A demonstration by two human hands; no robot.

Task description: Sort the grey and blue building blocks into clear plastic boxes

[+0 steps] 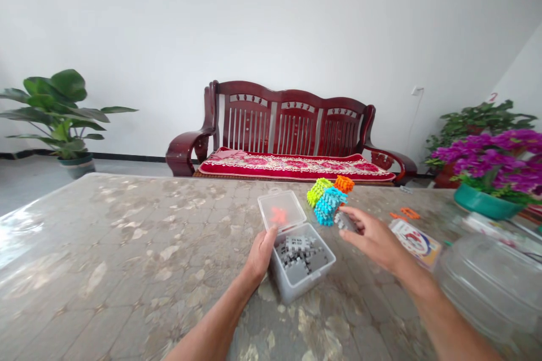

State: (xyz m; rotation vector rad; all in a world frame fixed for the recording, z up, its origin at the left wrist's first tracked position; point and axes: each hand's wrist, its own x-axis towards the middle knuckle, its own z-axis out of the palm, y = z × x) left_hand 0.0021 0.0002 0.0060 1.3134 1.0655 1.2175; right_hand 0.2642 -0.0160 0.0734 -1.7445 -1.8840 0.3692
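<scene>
A clear plastic box [292, 292] of grey interlocking building pieces [300, 256] stands on the table, its lid [292, 203] folded back. My left hand [259, 256] grips the box at its left back corner, thumb near the hinge. An orange piece [278, 216] shows at the lid; I cannot tell whether it lies in or under it. My right hand [370, 237] pinches a grey building piece [344, 222], or a small stack, right of the box. Just beyond it are clusters of pieces in blue [328, 207], lime green [317, 190] and orange [344, 183].
On the right of the patterned table [127, 271] lie a printed booklet [417, 242], orange pieces [410, 212] and a large clear plastic container [486, 282]. A teal flower pot [486, 203] stands behind them. A wooden bench [292, 118] is beyond the table's far edge.
</scene>
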